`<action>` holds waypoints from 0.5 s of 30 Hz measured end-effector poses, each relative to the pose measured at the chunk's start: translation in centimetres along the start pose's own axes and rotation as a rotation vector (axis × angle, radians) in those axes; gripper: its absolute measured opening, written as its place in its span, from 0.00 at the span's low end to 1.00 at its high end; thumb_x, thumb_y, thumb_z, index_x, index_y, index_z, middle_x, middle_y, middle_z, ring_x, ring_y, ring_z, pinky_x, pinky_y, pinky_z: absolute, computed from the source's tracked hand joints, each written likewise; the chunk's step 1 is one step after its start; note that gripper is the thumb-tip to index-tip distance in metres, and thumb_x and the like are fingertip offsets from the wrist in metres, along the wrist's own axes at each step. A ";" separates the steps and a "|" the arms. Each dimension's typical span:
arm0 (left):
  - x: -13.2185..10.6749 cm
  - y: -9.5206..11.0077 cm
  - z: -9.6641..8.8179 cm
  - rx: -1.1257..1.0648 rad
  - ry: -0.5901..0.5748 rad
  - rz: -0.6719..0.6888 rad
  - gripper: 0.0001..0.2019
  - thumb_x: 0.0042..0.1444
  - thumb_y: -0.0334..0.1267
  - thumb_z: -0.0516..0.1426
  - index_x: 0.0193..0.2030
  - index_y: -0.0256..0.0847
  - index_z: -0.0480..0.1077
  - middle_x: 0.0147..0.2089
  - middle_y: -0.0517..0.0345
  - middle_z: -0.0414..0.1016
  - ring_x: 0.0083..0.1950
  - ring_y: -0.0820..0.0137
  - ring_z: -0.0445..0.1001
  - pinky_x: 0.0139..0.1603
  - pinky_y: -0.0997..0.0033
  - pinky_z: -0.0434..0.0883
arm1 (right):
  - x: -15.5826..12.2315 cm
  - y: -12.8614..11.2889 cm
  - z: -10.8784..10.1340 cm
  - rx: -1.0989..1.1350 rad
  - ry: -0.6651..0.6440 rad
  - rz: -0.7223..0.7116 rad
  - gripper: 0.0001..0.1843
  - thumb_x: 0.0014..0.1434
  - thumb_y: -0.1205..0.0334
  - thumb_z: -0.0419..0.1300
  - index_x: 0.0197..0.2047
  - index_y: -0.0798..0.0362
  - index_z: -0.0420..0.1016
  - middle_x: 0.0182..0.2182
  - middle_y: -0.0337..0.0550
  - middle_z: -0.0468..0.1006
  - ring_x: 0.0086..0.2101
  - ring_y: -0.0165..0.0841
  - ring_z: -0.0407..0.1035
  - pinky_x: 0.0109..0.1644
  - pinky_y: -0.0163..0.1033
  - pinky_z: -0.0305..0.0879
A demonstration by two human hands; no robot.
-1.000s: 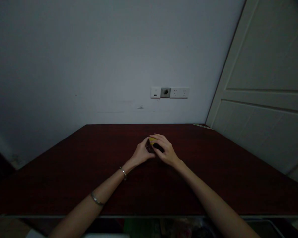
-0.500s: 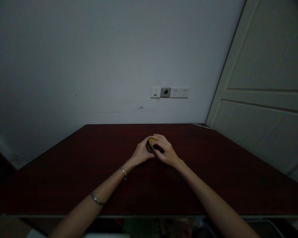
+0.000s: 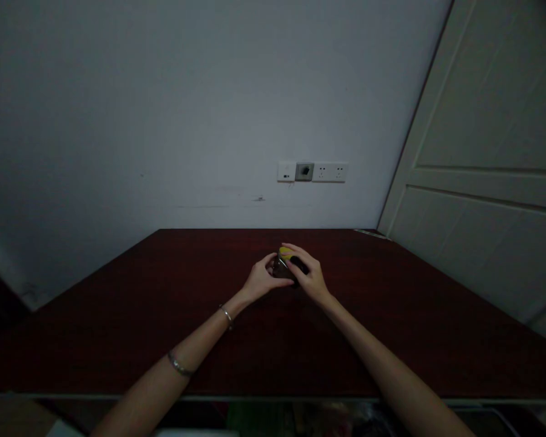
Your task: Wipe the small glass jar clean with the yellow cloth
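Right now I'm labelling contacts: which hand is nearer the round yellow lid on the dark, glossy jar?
Right: the right hand spreads over the lid, while the left hand is lower, at the left side of the jar.

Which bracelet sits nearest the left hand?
The wrist bracelet, just behind the left hand; the other, the forearm bracelet, sits farther from that hand.

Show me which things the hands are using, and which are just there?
In use:
- jar, with a yellow top
- left hand, at the jar's side
- right hand, at the yellow top
- table, under the hands

Just there:
- sockets on the wall
- door
- green thing below the table's edge
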State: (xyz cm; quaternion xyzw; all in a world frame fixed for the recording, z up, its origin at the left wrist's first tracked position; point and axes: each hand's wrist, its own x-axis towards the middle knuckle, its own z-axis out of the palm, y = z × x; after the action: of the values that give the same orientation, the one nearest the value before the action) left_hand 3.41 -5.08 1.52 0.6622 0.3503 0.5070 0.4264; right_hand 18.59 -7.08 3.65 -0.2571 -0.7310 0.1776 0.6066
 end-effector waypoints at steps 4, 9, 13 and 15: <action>0.4 -0.1 0.0 -0.178 -0.027 -0.027 0.33 0.33 0.29 0.66 0.50 0.31 0.65 0.48 0.44 0.73 0.45 0.64 0.74 0.50 0.62 0.69 | -0.5 -0.6 0.2 -0.137 -0.112 -0.165 0.13 0.56 0.64 0.56 0.45 0.47 0.73 0.53 0.44 0.70 0.56 0.40 0.60 0.61 0.53 0.53; 0.1 0.6 0.1 -0.153 -0.009 -0.019 0.33 0.31 0.29 0.68 0.49 0.32 0.66 0.50 0.44 0.73 0.49 0.62 0.73 0.52 0.60 0.68 | -0.1 -0.6 0.2 -0.056 -0.049 -0.077 0.12 0.58 0.62 0.55 0.44 0.48 0.74 0.51 0.45 0.71 0.53 0.39 0.63 0.59 0.51 0.56; -0.2 1.0 0.3 -0.138 0.008 -0.073 0.38 0.27 0.29 0.69 0.51 0.31 0.65 0.49 0.42 0.73 0.48 0.61 0.73 0.52 0.58 0.69 | 0.2 0.0 0.2 0.072 0.050 0.086 0.13 0.59 0.58 0.53 0.45 0.48 0.74 0.50 0.46 0.73 0.50 0.39 0.66 0.56 0.48 0.60; -0.1 0.8 0.3 -0.140 0.011 -0.087 0.38 0.27 0.29 0.69 0.51 0.31 0.65 0.48 0.42 0.73 0.47 0.61 0.74 0.51 0.59 0.69 | 0.2 0.1 0.2 0.061 0.050 0.088 0.13 0.59 0.58 0.54 0.45 0.48 0.74 0.50 0.46 0.73 0.50 0.39 0.66 0.56 0.48 0.60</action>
State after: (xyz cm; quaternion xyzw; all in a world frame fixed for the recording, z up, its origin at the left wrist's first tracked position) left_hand 3.69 -5.60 2.20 0.6120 0.3448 0.5150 0.4912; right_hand 18.43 -6.91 3.69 -0.2746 -0.6977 0.2199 0.6240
